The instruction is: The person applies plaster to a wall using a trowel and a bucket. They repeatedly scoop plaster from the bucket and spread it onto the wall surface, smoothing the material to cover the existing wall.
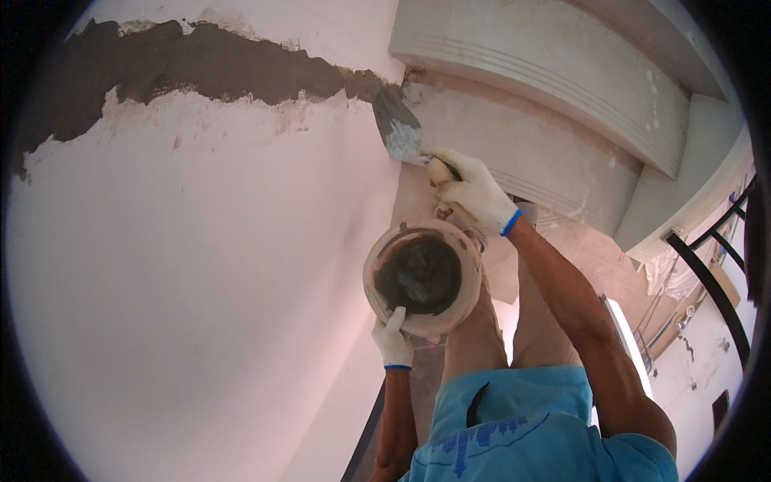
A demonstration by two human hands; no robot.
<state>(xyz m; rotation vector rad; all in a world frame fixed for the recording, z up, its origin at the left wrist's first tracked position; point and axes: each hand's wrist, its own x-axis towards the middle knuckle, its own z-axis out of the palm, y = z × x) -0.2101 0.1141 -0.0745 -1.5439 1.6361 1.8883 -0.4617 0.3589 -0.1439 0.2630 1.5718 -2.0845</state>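
Note:
My right hand point(479, 194), in a white knit glove with a blue cuff, grips the handle of a putty knife point(394, 120). The blade, smeared with pale residue, meets the wall point(201, 241) at the right end of a rough grey mortar band point(201, 64). My left hand point(393, 341), gloved alike, holds a round bucket point(373, 277) by its near-left rim, thumb over the edge and the other fingers hidden underneath. Grey wet mortar point(422, 277) lies inside the bucket, which is held in front of my legs.
Pale stair steps point(530, 128) with grooved edges curve across the upper right, meeting the wall near the blade. A black metal railing point(711, 285) stands at far right. Clear plastic sheeting point(671, 273) and tiled floor point(598, 249) show beyond my right arm.

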